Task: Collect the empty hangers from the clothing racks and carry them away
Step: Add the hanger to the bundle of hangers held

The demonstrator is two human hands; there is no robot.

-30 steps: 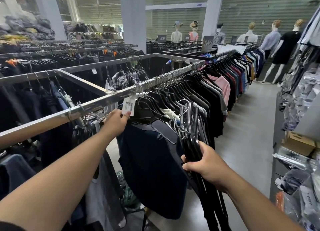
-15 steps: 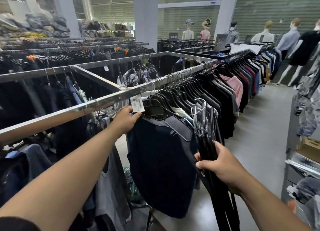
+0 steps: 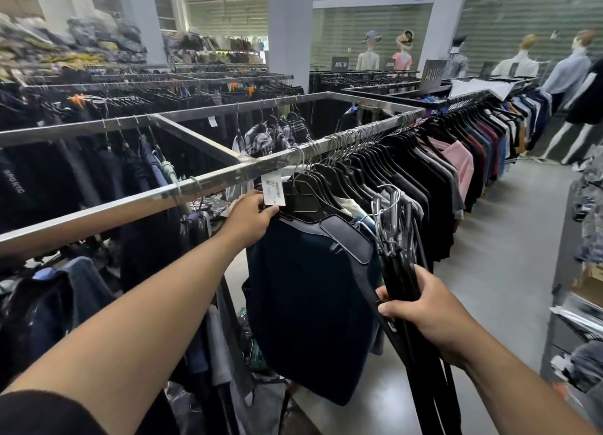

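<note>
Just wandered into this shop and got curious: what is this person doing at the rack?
A person is gathering hangers. The right hand grips a bunch of black hangers with metal hooks, off the long steel rail. The left hand touches the dark navy top hanging beside a white paper tag.

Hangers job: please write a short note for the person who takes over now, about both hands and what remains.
Right hand: shut on a bundle of empty black hangers, hooks up, off the rail.
Left hand: at the shoulder of the navy garment, beside its white tag; grip unclear.
The rail is full of hung clothes.
Done: one bundle collected.
Left: search the rail for more empty hangers, then carry all away.
</note>
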